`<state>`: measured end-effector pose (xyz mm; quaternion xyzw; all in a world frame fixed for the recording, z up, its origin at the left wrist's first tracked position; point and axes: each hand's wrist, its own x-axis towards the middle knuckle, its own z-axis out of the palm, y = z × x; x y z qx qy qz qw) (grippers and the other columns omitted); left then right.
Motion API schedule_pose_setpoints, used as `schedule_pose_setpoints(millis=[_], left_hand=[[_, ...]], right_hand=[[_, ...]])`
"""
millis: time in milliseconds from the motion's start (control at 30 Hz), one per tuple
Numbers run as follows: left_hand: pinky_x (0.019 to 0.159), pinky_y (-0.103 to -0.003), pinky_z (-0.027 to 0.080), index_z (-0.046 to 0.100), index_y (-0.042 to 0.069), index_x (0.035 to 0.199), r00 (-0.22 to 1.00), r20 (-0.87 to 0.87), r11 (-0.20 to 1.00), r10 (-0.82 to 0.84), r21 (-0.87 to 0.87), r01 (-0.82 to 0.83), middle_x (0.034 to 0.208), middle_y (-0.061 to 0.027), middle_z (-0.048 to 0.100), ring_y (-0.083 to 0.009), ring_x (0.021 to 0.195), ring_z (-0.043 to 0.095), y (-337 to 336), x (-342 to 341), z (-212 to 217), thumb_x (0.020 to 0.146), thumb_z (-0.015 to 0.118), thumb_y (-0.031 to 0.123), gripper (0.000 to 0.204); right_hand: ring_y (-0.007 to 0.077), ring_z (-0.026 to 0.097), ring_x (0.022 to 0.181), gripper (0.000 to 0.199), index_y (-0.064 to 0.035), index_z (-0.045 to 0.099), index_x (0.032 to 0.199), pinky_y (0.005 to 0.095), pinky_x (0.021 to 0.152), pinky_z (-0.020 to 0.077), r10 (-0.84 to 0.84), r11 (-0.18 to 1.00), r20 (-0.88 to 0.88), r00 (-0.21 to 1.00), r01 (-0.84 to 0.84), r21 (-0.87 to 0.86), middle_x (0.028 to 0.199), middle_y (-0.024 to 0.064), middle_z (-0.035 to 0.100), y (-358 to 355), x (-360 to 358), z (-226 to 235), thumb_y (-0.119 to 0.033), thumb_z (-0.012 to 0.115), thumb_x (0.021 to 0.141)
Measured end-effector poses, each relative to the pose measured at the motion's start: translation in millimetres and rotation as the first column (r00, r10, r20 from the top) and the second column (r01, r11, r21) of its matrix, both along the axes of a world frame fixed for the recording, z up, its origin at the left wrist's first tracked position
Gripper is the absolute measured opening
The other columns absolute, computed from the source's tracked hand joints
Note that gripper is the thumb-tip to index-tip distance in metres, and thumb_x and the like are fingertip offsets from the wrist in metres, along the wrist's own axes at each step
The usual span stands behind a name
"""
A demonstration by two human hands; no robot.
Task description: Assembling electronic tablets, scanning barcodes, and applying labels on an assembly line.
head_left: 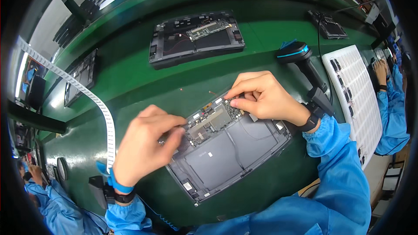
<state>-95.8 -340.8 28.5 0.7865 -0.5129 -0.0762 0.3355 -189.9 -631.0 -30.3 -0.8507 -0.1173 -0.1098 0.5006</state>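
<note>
An opened flat electronic device lies tilted on the bench, its dark inner side up. A long circuit board runs along its far edge, with large grey battery packs on the near side. At the board's left end, my left hand has thumb and forefinger curled close together; whatever lies between them is hidden. My right hand pinches at the board's right end, over small connectors, and I cannot make out what its fingertips hold. Thin wires cross the right battery area.
Another opened device sits on the raised green ledge. A barcode scanner stands to the right, beside a white compartment tray holding small dark parts. A label strip arcs down behind my left wrist. Co-workers' arms show at both sides.
</note>
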Motion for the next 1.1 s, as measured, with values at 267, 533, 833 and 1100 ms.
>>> schedule_pose_setpoints(millis=[267, 533, 833, 1100], left_hand=[[0.077, -0.038, 0.052, 0.074, -0.003, 0.106, 0.985, 0.028, 0.984, 0.173, -0.059, -0.171, 0.084, -0.0122, 0.07, -0.0293, 0.081, 0.065, -21.8, -17.5, -9.5, 0.08, 0.082, 0.002, 0.028], [0.075, -0.039, 0.05, 0.077, 0.001, 0.108, 0.988, 0.112, 0.988, 0.105, -0.125, -0.091, 0.093, -0.009, 0.066, -0.0292, 0.088, 0.058, -44.5, -26.7, -44.3, 0.071, 0.091, 0.009, 0.041], [0.073, -0.038, 0.048, 0.077, -0.001, 0.106, 0.99, 0.043, 0.975, 0.136, -0.183, -0.126, 0.091, -0.0083, 0.065, -0.0277, 0.086, 0.056, -48.0, -30.8, -59.0, 0.068, 0.091, 0.007, 0.042], [0.076, -0.039, 0.048, 0.076, 0.0, 0.11, 0.995, 0.063, 0.986, 0.072, -0.157, -0.061, 0.094, -0.0074, 0.062, -0.0279, 0.088, 0.054, -55.0, -28.3, -68.8, 0.071, 0.091, 0.008, 0.042]], right_hand=[[0.0099, 0.046, 0.057, 0.019, -0.001, 0.08, 0.101, 0.0296, 0.053, 0.0369, -0.022, 1.0, -0.049, 0.999, 0.022, -0.006, 0.082, 0.0046, 0.067, -9.6, -3.8, -0.4, 0.002, 0.078, 0.082], [0.0061, 0.044, 0.056, 0.02, 0.0005, 0.08, 0.103, 0.0263, 0.053, 0.0351, -0.046, 0.999, 0.002, 0.999, 0.046, -0.006, 0.083, 0.0027, 0.066, -20.4, -12.7, -1.6, 0.005, 0.079, 0.083], [0.0261, 0.063, 0.09, 0.033, 0.0039, 0.072, 0.106, 0.0344, 0.074, 0.0531, 0.079, 0.973, 0.237, 0.968, -0.023, -0.23, 0.124, 0.0145, 0.062, -37.2, -55.1, -11.8, 0.007, 0.08, 0.074], [0.0334, 0.06, 0.096, 0.018, 0.0018, 0.064, 0.094, 0.0382, 0.083, 0.0516, 0.038, 0.944, 0.23, 0.972, 0.041, -0.329, 0.118, 0.0157, 0.06, -39.7, -49.5, -21.1, 0.011, 0.074, 0.082]])
